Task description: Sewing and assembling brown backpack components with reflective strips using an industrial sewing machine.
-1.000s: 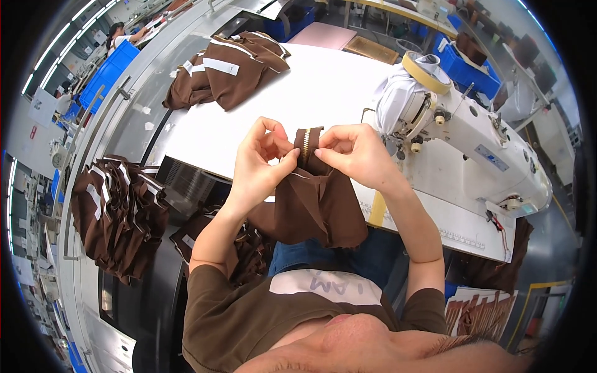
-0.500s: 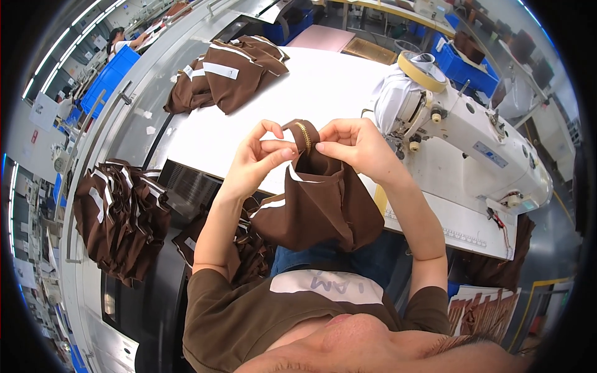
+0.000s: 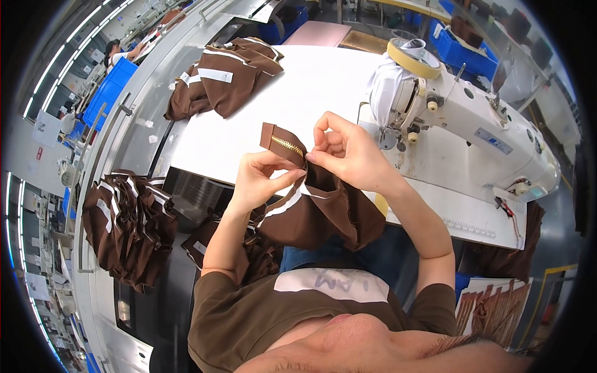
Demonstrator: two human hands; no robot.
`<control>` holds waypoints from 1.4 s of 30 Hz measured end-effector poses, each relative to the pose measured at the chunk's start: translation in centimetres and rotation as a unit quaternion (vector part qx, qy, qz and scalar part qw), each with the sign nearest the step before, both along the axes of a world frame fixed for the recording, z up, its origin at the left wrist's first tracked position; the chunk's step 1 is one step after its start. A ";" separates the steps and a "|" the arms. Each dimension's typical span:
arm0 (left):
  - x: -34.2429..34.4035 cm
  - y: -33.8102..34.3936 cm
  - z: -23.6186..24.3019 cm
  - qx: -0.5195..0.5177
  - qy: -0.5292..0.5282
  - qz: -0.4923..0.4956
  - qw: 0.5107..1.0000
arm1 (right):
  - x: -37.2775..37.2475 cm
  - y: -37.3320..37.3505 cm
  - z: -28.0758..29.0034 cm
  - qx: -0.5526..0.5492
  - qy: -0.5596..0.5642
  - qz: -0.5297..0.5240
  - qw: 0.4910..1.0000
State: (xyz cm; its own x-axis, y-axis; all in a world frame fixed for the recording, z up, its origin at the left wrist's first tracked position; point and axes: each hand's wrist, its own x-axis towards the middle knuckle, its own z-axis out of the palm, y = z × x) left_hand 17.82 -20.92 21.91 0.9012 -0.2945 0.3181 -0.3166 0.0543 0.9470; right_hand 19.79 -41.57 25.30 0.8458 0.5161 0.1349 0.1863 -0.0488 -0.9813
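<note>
My left hand [image 3: 258, 180] pinches a brown fabric piece [image 3: 323, 217] near the base of its brown tape with a brass zipper [image 3: 287, 144], whose free end leans up and leftward. Just to the right, my right hand [image 3: 348, 152] pinches the same zipper tape between thumb and index finger, with the other fingers curled above. The fabric hangs below both hands in loose folds, with white strips along its upper edge. Behind them is the white work surface [image 3: 320, 87], and a white sewing machine [image 3: 472, 137] stands close on my right.
Brown piles lie at back left [image 3: 233, 93], at left [image 3: 134, 233] and below my left arm [image 3: 255, 261]. Blue crates stand at left [image 3: 109, 93] and back right [image 3: 463, 50]. A metal rail [image 3: 106, 124] runs along the left. A co-worker [image 3: 118, 56] works far back left.
The zipper's free end has swung from upright to leaning left. My left hand has moved down, while my right hand's fingers have risen. The fabric folds below have shifted.
</note>
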 end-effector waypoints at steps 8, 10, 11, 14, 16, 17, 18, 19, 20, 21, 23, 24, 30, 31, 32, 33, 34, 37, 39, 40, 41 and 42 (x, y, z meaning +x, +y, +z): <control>-1.1 0.1 -0.7 0.130 -0.036 0.061 0.989 | -2.2 -2.0 0.0 -0.024 -0.055 0.072 0.996; -1.2 0.3 -0.9 0.125 -0.017 0.051 0.991 | -3.2 -2.3 -0.3 -0.121 -0.167 0.046 0.977; -1.2 0.3 -0.9 0.101 0.030 0.043 0.993 | -3.6 -2.3 -0.8 -0.135 -0.186 0.010 0.973; -0.9 1.0 -1.7 0.026 0.122 0.012 0.992 | -3.9 -2.3 -4.0 -0.088 -0.182 -0.050 0.978; -0.9 1.2 -2.3 -0.042 0.162 -0.041 0.985 | -4.1 -2.2 -5.0 -0.067 -0.175 -0.087 0.978; -1.0 1.1 -2.6 -0.052 0.170 -0.062 0.982 | -4.5 -2.1 -5.1 -0.062 -0.147 -0.103 0.982; -1.2 0.8 -2.9 -0.046 0.176 -0.061 0.981 | -4.8 -2.0 -5.3 -0.056 -0.119 -0.119 0.984; -1.3 0.5 -3.2 -0.067 0.194 -0.042 0.978 | -5.0 -1.9 -5.5 -0.051 -0.111 -0.120 0.985; -1.4 0.2 -3.5 -0.087 0.209 -0.023 0.974 | -5.1 -1.9 -5.7 -0.043 -0.107 -0.129 0.985; -1.6 0.0 -3.4 -0.084 0.225 -0.003 0.971 | -5.2 -1.8 -6.0 -0.036 -0.103 -0.138 0.984; -1.9 -0.1 -3.8 -0.088 0.229 0.006 0.969 | -5.3 -1.2 -6.7 -0.014 -0.084 -0.168 0.982; -2.0 -0.2 -4.0 -0.097 0.227 0.015 0.969 | -5.3 -1.0 -7.1 0.003 -0.071 -0.194 0.978; -2.6 -0.7 -3.1 0.030 0.139 0.088 0.986 | -5.3 -1.2 -7.7 0.010 0.004 -0.151 0.988; -2.7 -0.4 -3.3 0.047 0.134 0.093 0.985 | -5.3 -1.3 -7.6 0.012 0.005 -0.152 0.988; -2.7 -0.6 -3.2 0.049 0.135 0.092 0.985 | -5.3 -1.4 -7.5 0.026 -0.005 -0.151 0.988; -2.7 -0.8 -3.1 0.037 0.136 0.091 0.986 | -5.3 -1.4 -7.4 0.041 -0.016 -0.149 0.988; -2.7 -1.0 -3.0 0.024 0.136 0.091 0.986 | -5.4 -1.3 -7.4 0.043 -0.016 -0.151 0.988; -2.7 -1.0 -3.3 0.020 0.132 0.088 0.987 | -5.5 -0.9 -7.8 0.100 0.018 -0.163 0.981; -2.9 -0.9 -3.2 0.025 0.123 0.085 0.988 | -5.5 -0.8 -8.4 0.078 -0.021 -0.163 0.983; -2.9 -1.0 -3.2 0.028 0.113 0.083 0.990 | -5.5 -0.9 -8.2 0.079 -0.020 -0.164 0.983; -3.0 -1.0 -3.2 0.030 0.113 0.083 0.990 | -5.6 -1.2 -8.0 0.057 -0.009 -0.155 0.986; -3.0 -1.1 -3.2 0.029 0.109 0.084 0.990 | -5.6 -1.3 -7.7 0.035 0.002 -0.145 0.989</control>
State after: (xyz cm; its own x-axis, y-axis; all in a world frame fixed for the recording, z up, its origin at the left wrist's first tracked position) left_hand 14.78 -22.06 18.75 0.9843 -0.1473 0.0974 -0.1040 -0.0375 0.9939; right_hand 14.17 -42.92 17.57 0.9577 0.2410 0.1574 0.1700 -0.0322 -0.9849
